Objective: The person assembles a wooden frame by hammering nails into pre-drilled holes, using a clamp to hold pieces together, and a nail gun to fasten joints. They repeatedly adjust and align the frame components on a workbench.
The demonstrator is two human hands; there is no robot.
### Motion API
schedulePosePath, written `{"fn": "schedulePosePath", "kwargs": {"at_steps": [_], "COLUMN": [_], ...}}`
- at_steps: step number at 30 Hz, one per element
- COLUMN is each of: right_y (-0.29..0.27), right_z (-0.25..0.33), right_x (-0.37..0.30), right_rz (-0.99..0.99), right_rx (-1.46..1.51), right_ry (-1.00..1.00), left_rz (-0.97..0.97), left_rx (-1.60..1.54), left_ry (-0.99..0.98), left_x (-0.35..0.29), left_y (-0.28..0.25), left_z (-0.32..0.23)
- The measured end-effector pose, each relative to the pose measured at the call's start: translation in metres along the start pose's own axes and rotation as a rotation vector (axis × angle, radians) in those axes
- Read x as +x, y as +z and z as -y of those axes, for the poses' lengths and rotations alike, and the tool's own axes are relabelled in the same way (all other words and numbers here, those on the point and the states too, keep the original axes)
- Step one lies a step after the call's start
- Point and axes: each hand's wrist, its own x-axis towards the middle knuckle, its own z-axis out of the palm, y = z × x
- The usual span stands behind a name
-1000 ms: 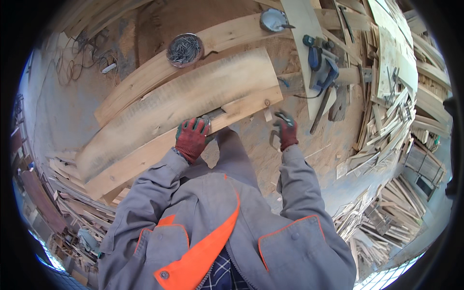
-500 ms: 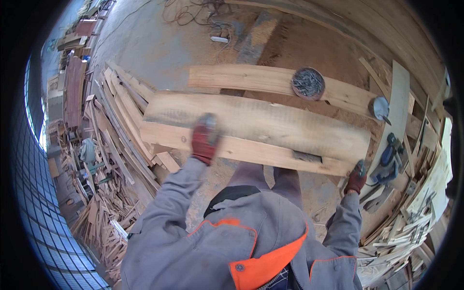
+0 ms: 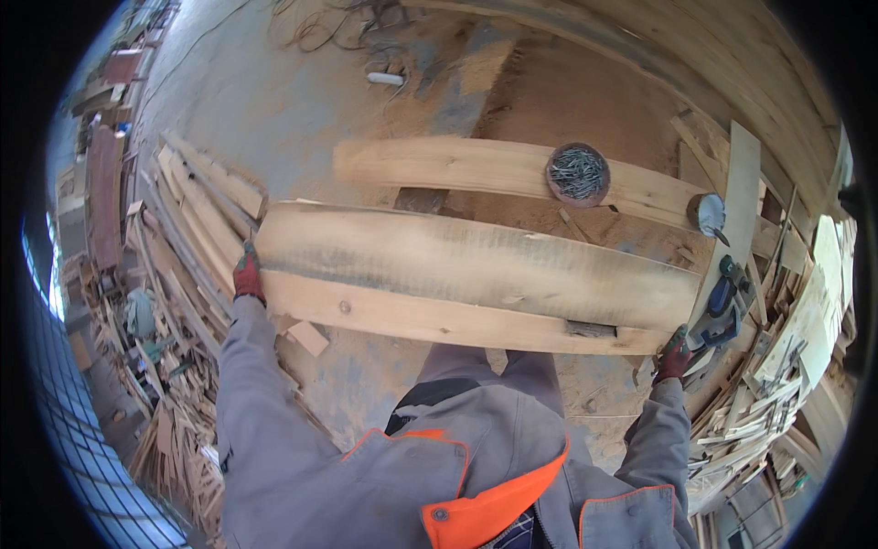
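A long wooden board (image 3: 476,261), its surface marked with dark stains, lies across in front of my legs. Along its near side runs a paler wooden strip (image 3: 412,316) with a dark notch towards the right; whether these are separate pieces I cannot tell. My left hand (image 3: 248,276), in a red and grey glove, is closed on the board's left end. At the near right corner, my right hand (image 3: 674,354), gloved alike, grips the other end. Beyond lies another plank (image 3: 439,163), carrying a round bowl of nails (image 3: 578,174) and a small whitish pot (image 3: 707,215) with something dark sticking out.
A blue and black tool (image 3: 721,306) sits just beyond my right hand. Long offcuts (image 3: 197,215) are stacked at the left, above a heap of scraps (image 3: 178,457). More scrap wood (image 3: 768,393) fills the right side. Cables (image 3: 315,32) lie on the dusty floor far off.
My left hand has moved left along the board, from its near side to its left end. My right hand stays at the right corner. The view has shifted slightly.
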Motion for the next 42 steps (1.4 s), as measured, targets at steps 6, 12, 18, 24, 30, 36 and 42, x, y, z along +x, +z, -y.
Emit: {"fn": "schedulePosePath", "kwargs": {"at_steps": [6,12,18,24,30,36,42], "right_y": [0.002,0.024,0.038,0.043,0.023,0.026,0.025], "right_z": [-0.008,-0.024,-0.04,-0.031,-0.022,-0.037,-0.046], "right_x": [-0.043,-0.09,-0.101,-0.106,-0.098,-0.093,-0.11], "right_rz": [-0.003,0.04,0.019,0.052,0.111,0.126,0.178], "right_rx": [0.098,0.416,0.387,0.597,0.024,0.056,0.183], "right_ry": [0.229,0.269,0.212,0.183,-0.092,-0.276,-0.354], "left_rz": [0.079,0.184,0.217,-0.255,0.364,0.769,0.662], "left_rx": [-0.109,0.041,0.183,0.63,0.387,0.693,0.69], "left_ry": [0.165,0.396,0.529,1.13,1.737,1.751,1.624], "left_x": [0.074,0.183,0.218,0.037,-0.294,-0.535,-0.6], "left_y": [0.036,0.109,0.128,0.183,0.322,0.395,0.436], "left_z": [-0.054,-0.06,-0.072,-0.184,-0.257,-0.284,-0.259]}}
